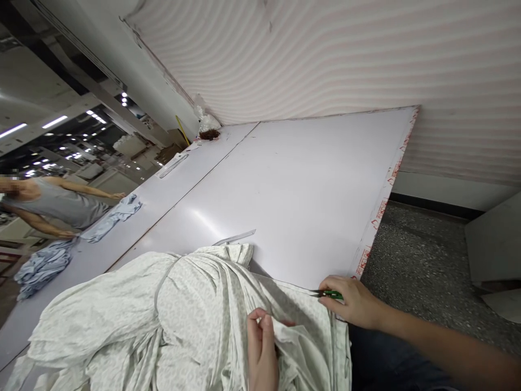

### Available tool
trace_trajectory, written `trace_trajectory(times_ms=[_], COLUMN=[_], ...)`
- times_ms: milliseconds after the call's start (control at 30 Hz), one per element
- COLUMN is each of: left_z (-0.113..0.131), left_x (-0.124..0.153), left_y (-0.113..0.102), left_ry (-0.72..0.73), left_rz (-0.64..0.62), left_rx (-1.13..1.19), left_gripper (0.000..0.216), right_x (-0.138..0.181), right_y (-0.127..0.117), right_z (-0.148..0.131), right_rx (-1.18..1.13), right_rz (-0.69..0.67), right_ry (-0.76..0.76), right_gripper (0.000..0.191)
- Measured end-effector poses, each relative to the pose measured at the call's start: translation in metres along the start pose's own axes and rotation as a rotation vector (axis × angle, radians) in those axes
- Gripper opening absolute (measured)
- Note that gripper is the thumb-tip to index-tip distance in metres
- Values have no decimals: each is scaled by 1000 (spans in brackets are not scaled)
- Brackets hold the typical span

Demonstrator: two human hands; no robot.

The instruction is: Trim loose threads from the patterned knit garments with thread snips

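Pale green-and-white patterned fabric point(195, 304) lies in a large bunched heap along the near side of the table, with a thin band or cord point(159, 290) drawn around its middle. My left hand point(262, 347) is closed on a fold of this fabric, its thumb and fingers pinched together. In my right hand point(354, 301) are green-handled thread snips point(331, 294), their dark blades pointing left over the fabric's upper edge. The right fingers wrap round the handles near the table's right edge. Part of the left hand's grip is hidden by cloth.
The white table point(285, 179) stretches away, with printed tape point(380, 214) along its right edge. Across it, a person point(61, 201) in a grey top handles light blue cloth point(114, 217). A plastic bag point(205, 117) sits at the far end beside the striped wall covering point(325, 60).
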State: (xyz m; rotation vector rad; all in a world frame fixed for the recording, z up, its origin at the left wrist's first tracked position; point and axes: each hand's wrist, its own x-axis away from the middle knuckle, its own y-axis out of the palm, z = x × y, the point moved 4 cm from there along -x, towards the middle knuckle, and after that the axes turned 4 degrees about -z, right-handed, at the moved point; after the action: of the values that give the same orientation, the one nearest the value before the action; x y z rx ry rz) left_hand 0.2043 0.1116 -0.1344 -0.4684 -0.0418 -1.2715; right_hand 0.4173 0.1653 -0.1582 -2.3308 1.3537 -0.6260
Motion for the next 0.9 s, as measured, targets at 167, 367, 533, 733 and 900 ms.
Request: trace_trajectory(times_ms=[167,367,533,733,900], left_z=[5,-4,-11,-17,-16], left_x=[-1,0,9,30,36], left_y=[41,71,52,39,36], left_ry=[378,633,678,920,1003], left_rz=[-325,-276,-244,138,205], left_rx=[-655,-983,-677,-664,-657], left_gripper=[20,17,16,20,21], right_x=[3,8,8,11,17], right_y=[-1,6,27,35,24], right_z=[2,-1,2,-9,-13], right_rx=[-11,-8,-106,-188,-135], right_rz=[-45,-1,48,99,10], right_ry=[109,125,52,-121,-124], right_gripper=[12,9,16,29,20])
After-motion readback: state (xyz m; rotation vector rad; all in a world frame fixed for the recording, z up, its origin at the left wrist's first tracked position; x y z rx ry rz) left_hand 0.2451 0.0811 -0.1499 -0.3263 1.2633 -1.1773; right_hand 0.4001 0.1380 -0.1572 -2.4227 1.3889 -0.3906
